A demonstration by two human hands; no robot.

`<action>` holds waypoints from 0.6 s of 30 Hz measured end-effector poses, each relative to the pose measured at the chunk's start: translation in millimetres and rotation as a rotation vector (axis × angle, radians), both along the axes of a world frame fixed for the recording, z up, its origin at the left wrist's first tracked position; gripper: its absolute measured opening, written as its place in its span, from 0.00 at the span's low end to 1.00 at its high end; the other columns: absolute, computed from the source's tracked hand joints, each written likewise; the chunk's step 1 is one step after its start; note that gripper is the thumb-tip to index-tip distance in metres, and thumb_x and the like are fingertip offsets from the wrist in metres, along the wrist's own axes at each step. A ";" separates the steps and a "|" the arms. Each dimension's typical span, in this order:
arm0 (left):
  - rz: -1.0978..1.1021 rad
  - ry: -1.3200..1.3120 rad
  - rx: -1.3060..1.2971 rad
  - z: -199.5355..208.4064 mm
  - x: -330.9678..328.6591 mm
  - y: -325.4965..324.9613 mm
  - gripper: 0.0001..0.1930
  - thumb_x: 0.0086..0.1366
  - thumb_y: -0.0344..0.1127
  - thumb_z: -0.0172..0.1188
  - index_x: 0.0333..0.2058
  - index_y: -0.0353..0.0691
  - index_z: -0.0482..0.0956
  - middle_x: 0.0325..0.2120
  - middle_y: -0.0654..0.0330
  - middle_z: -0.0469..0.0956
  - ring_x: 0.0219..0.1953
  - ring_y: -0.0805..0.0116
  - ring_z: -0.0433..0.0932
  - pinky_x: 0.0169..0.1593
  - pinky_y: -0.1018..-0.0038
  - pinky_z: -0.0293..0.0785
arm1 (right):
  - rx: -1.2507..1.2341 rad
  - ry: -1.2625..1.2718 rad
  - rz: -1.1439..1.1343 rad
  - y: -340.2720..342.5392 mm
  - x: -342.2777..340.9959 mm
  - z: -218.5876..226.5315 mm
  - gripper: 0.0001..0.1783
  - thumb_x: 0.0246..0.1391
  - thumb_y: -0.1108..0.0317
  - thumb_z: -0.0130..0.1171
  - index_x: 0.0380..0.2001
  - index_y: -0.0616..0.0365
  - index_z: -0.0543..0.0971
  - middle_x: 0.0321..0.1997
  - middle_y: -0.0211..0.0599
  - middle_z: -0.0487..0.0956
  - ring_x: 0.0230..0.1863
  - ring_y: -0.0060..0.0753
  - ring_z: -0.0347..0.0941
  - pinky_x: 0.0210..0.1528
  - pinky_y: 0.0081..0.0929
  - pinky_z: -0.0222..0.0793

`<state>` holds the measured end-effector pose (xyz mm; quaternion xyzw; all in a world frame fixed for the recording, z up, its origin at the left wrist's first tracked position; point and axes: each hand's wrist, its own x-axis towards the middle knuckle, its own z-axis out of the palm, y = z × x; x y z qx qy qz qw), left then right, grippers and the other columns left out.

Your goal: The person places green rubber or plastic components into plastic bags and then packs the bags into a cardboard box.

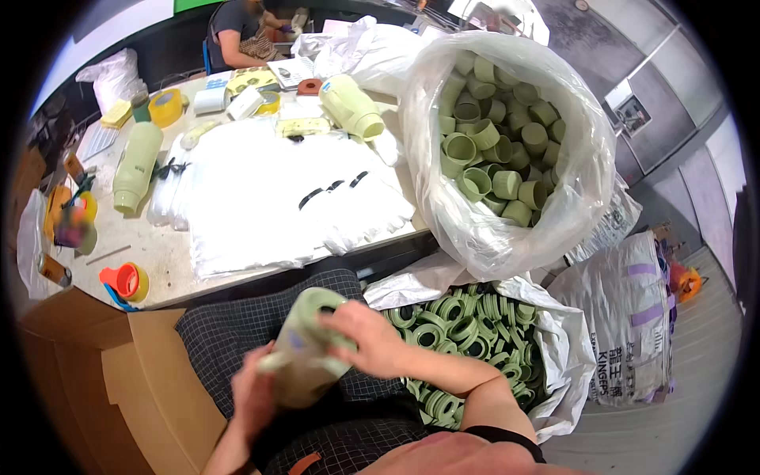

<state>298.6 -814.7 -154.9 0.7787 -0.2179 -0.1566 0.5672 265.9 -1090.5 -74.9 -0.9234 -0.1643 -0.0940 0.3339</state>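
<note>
A pale green flask-like bottle [298,372] with a small blue mark is tilted over my lap, its round green open end [317,301] upward. My left hand [257,388] is closed around its lower left side, somewhat blurred by motion. My right hand [368,336] grips it at the upper right, fingers curled at the rim; whether a small part is under those fingers I cannot tell. Below my right forearm, a white sack [574,340] holds many green rings [451,309], some with black inserts. A dark checked cloth [229,340] covers my lap.
A large clear bag [427,150] of green cups [507,184] stands at the right of the table. White plastic sleeves [261,214] and two more green bottles [136,166] [352,108] lie on the table. An opened cardboard box [150,372] is at my left. Another person [237,39] sits across.
</note>
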 end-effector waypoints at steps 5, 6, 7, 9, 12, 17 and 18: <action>-0.080 -0.218 0.186 -13.2 -39.1 -15.0 0.41 0.57 0.51 0.68 0.63 0.35 0.63 0.63 0.42 0.67 0.55 0.46 0.78 0.51 0.64 0.78 | 0.135 0.252 -0.258 -4.6 -4.1 -40.6 0.23 0.56 0.58 0.61 0.52 0.59 0.77 0.41 0.47 0.73 0.43 0.57 0.71 0.47 0.45 0.68; -0.138 -0.211 0.276 1.7 -43.0 -17.6 0.40 0.58 0.50 0.68 0.63 0.35 0.62 0.64 0.40 0.66 0.54 0.45 0.78 0.51 0.63 0.78 | 0.101 0.288 -0.271 0.6 -3.5 -36.7 0.24 0.57 0.58 0.60 0.53 0.60 0.76 0.41 0.48 0.74 0.44 0.57 0.71 0.47 0.45 0.68; -0.197 -0.226 0.368 19.3 -46.5 -26.2 0.40 0.58 0.50 0.68 0.63 0.34 0.62 0.64 0.37 0.64 0.53 0.43 0.79 0.51 0.62 0.78 | 0.059 0.297 -0.271 -2.1 0.9 -26.6 0.24 0.58 0.59 0.60 0.54 0.60 0.76 0.42 0.48 0.74 0.46 0.57 0.71 0.48 0.45 0.68; -0.036 -0.014 0.044 -10.0 -15.5 -6.7 0.40 0.65 0.62 0.53 0.63 0.33 0.62 0.60 0.41 0.71 0.53 0.48 0.79 0.52 0.63 0.78 | 0.079 0.114 -0.083 9.1 -22.9 -6.1 0.25 0.55 0.57 0.64 0.52 0.60 0.77 0.43 0.48 0.75 0.48 0.53 0.72 0.50 0.43 0.70; -0.007 -0.020 0.042 -16.3 -17.9 4.9 0.35 0.66 0.49 0.59 0.63 0.32 0.62 0.58 0.37 0.71 0.54 0.43 0.78 0.54 0.59 0.76 | 0.098 0.091 -0.068 7.0 -12.5 -21.3 0.25 0.53 0.56 0.66 0.51 0.56 0.78 0.38 0.45 0.74 0.41 0.50 0.73 0.46 0.40 0.70; -0.119 -0.119 0.121 0.5 -17.5 -5.7 0.23 0.63 0.30 0.57 0.57 0.35 0.72 0.64 0.44 0.67 0.60 0.42 0.72 0.59 0.58 0.71 | 0.390 0.473 -0.188 -34.2 31.1 -47.2 0.27 0.62 0.55 0.58 0.57 0.61 0.73 0.50 0.43 0.75 0.53 0.39 0.72 0.56 0.34 0.66; -0.153 -0.118 -0.009 2.1 -3.0 -18.6 0.18 0.69 0.29 0.48 0.56 0.33 0.75 0.60 0.47 0.72 0.59 0.48 0.73 0.62 0.63 0.67 | 0.379 0.373 -0.201 -55.1 25.6 -62.3 0.29 0.64 0.54 0.56 0.61 0.61 0.70 0.54 0.44 0.74 0.56 0.39 0.70 0.60 0.33 0.63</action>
